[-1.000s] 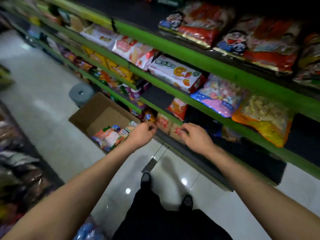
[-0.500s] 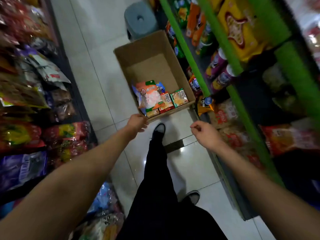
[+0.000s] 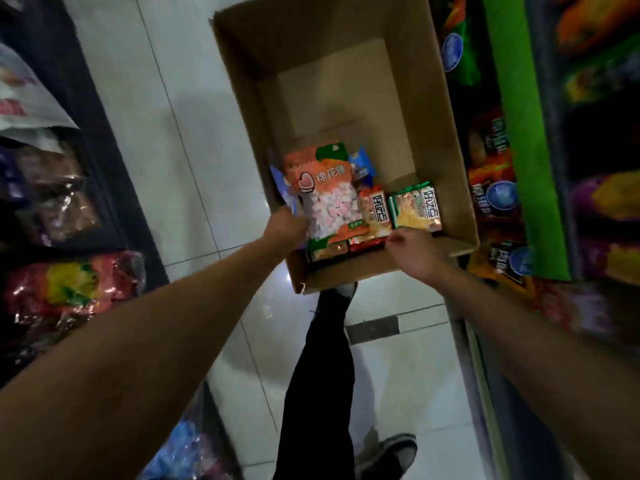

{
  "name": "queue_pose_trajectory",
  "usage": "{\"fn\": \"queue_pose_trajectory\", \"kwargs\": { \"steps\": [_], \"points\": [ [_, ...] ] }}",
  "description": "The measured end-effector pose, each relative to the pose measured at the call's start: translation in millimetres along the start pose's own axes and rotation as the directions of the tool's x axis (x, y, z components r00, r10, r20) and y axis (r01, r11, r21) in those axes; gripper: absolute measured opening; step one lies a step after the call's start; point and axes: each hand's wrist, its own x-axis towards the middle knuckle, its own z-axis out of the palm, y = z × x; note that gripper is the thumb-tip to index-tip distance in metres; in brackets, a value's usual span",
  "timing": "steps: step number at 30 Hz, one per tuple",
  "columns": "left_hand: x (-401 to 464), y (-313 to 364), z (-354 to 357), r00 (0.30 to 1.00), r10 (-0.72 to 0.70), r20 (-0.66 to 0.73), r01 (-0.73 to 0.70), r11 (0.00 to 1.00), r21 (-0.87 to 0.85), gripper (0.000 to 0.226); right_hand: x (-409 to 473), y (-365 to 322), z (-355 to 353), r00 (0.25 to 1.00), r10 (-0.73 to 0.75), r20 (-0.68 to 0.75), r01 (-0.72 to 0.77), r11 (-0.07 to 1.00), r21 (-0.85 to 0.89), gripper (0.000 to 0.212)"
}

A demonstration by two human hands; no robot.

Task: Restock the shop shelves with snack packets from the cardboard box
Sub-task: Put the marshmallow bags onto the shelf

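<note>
An open cardboard box [image 3: 433, 109] stands on the floor tiles below me. Several snack packets lie at its near end: an orange marshmallow packet [image 3: 322, 192] on top, a red packet [image 3: 372, 209] and a green packet [image 3: 415, 206] beside it. My left hand [image 3: 285, 230] is at the lower left edge of the marshmallow packet, fingers curled onto it. Over the box's near wall, my right hand [image 3: 417, 252] hovers just below the green packet. Its fingers are loosely curled and nothing shows in it.
A green-edged shelf [image 3: 516, 133] with dark snack bags runs along the right, close to the box. Another rack of packets [image 3: 65, 289] lines the left side. My legs and shoes [image 3: 322, 393] stand on the tiled aisle between them.
The view has closed in on the box. Both hands have moved forward from the floor in front of the box into its near end, the left reaching the marshmallow packet.
</note>
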Motion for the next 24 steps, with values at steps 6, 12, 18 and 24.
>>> {"fn": "queue_pose_trajectory", "kwargs": {
  "steps": [6,12,18,24],
  "points": [
    [85,-8,40,0.991,-0.131,-0.018,0.124,0.970,-0.209,0.055,123,1,41,0.995,0.095,0.003,-0.095,0.991,0.095,0.039],
    [128,-17,54,0.985,-0.168,0.026,0.163,0.882,-0.442,0.087,196,-17,86,0.995,0.099,0.002,-0.089,0.890,0.446,0.051],
    [137,-25,38,0.989,-0.148,0.019,0.149,0.962,-0.228,0.071,191,-20,88,0.954,0.146,0.262,-0.277,0.762,0.585,0.041],
    [58,-27,9,0.983,0.115,0.142,-0.054,0.924,-0.378,0.061,98,-14,40,0.948,0.124,0.292,-0.301,0.641,0.707,0.067]
  ]
}}
